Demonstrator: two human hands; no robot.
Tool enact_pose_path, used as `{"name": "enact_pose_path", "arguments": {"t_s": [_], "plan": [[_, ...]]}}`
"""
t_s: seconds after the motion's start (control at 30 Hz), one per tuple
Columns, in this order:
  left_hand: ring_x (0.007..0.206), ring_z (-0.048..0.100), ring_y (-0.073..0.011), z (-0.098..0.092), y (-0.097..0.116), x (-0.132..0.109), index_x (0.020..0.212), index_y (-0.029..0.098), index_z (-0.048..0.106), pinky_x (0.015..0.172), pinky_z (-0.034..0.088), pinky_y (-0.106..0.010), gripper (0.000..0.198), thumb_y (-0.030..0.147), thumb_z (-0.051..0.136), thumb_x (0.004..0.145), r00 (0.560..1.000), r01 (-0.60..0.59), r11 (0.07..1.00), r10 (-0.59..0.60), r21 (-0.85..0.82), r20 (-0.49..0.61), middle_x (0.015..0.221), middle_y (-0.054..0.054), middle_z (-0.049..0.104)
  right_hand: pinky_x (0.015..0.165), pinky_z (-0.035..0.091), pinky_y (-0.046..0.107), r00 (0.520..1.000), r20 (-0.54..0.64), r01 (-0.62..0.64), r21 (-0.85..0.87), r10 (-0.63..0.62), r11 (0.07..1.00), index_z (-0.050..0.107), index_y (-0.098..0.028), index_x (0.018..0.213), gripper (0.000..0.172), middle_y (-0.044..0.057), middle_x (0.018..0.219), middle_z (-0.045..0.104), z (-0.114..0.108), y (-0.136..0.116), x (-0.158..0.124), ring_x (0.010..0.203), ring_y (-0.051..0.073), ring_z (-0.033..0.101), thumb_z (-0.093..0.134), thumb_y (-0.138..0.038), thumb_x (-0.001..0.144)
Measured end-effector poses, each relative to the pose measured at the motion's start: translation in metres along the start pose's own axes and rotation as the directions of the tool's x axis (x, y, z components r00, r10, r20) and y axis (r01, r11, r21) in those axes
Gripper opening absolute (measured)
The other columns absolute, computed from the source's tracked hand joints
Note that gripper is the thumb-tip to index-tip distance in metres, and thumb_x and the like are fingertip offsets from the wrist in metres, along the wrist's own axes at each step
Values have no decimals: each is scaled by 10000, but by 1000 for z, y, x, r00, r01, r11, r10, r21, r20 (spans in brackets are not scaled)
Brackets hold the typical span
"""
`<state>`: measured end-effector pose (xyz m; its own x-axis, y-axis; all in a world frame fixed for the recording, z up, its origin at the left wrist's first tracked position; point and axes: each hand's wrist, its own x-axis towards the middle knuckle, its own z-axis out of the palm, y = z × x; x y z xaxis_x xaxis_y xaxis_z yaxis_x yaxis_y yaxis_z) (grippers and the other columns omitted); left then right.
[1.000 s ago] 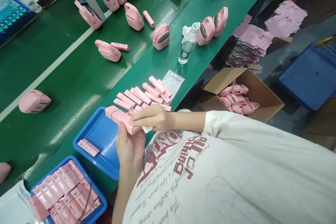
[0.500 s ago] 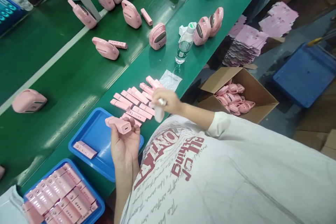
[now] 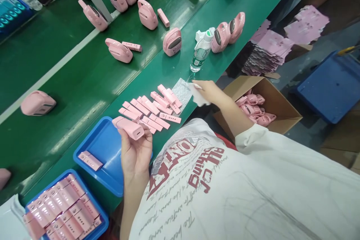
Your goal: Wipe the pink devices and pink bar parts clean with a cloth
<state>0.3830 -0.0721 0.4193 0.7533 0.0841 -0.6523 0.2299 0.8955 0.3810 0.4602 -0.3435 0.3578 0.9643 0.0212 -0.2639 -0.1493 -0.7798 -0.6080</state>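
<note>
My left hand point(image 3: 136, 150) is closed on a pink rectangular device point(image 3: 128, 127), holding it up over the blue tray point(image 3: 105, 146). My right hand point(image 3: 206, 90) is stretched out to the right near the table edge, fingers pinching a small white cloth point(image 3: 198, 97) beside a clear bubble-wrap bag point(image 3: 182, 90). Between the hands, several flat pink strips point(image 3: 152, 108) lie in rows on the green table point(image 3: 84, 82). One pink strip point(image 3: 90, 160) rests in the blue tray.
A second blue tray point(image 3: 67, 210) at lower left is full of pink strips. Pink handbag-shaped devices point(image 3: 172, 41) stand along the belt, with a water bottle point(image 3: 200, 51) near the edge. An open cardboard box point(image 3: 264, 101) of pink parts sits on the floor at right.
My right hand left the pink device and swung right with the white cloth to the table edge. My left hand stayed, still holding the device.
</note>
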Motion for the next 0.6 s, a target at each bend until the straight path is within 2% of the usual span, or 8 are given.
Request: {"name": "enact_pose_path", "arguments": {"t_s": [0.07, 0.13, 0.2, 0.3, 0.37, 0.43, 0.5, 0.6], "plan": [[697, 626, -121, 4, -6, 4, 1008, 139, 601, 629, 536, -215, 319, 406, 465, 898, 999, -34, 996, 34, 85, 1, 768, -38, 660, 796, 496, 297, 979, -25, 203, 273, -204, 940, 469, -158, 1339, 429, 82, 1164, 642, 11, -34, -5, 954, 192, 631, 386, -266, 932], [705, 638, -113, 8, -13, 7, 995, 156, 622, 640, 534, -203, 285, 344, 420, 927, 995, -91, 973, 95, 211, -9, 783, -37, 677, 891, 479, 314, 898, -63, 414, 457, -436, 787, 399, -173, 1385, 457, 70, 1349, 519, 29, -68, -16, 1130, 192, 561, 328, -311, 954], [738, 645, -100, 10, -17, 10, 964, 161, 643, 651, 527, -182, 380, 305, 292, 961, 984, -135, 893, 173, 429, -51, 806, -37, 678, 1012, 403, 327, 752, -69, 592, 508, -655, 626, 372, -173, 1399, 458, 65, 1399, 469, 50, -93, -32, 1268, 175, 453, 303, -296, 963], [779, 652, -146, 6, -20, 11, 942, 137, 649, 622, 553, -269, 465, 299, 213, 949, 971, -88, 719, 216, 689, -100, 833, -62, 661, 1135, 212, 349, 437, 32, 816, 406, -899, 411, 483, -168, 1318, 402, 64, 1400, 472, 75, -111, -52, 1381, 143, 281, 310, -236, 961], [769, 657, -174, 0, -21, 10, 924, 170, 649, 606, 565, -327, 332, 273, 334, 920, 975, -93, 710, 208, 698, -81, 825, -49, 663, 1157, 120, 356, 317, 100, 884, 331, -943, 332, 512, -167, 1287, 384, 62, 1386, 488, 82, -111, -56, 1395, 128, 246, 317, -220, 961], [756, 653, -150, -6, -24, 10, 906, 218, 643, 628, 556, -289, 177, 243, 470, 876, 972, -168, 758, 232, 631, -20, 811, -13, 669, 1160, 89, 368, 343, 107, 890, 279, -933, 360, 485, -155, 1308, 393, 69, 1405, 464, 83, -110, -51, 1402, 128, 225, 314, -207, 959], [663, 624, -116, -10, -27, 11, 861, 217, 644, 578, 527, -217, 125, 315, 577, 824, 967, -227, 795, 252, 562, 33, 742, 4, 653, 1159, 78, 401, 447, 53, 857, 259, -893, 445, 450, -137, 1335, 414, 88, 1452, 394, 80, -111, -41, 1421, 146, 163, 308, -187, 949], [477, 510, -71, -13, -30, 11, 759, 178, 650, 402, 406, -146, 341, 496, 722, 659, 970, -242, 841, 210, 484, 119, 587, 18, 575, 1154, 110, 437, 621, -94, 752, 351, -778, 558, 417, -124, 1354, 432, 121, 1499, 296, 77, -121, -29, 1434, 175, 94, 312, -229, 949]]}}
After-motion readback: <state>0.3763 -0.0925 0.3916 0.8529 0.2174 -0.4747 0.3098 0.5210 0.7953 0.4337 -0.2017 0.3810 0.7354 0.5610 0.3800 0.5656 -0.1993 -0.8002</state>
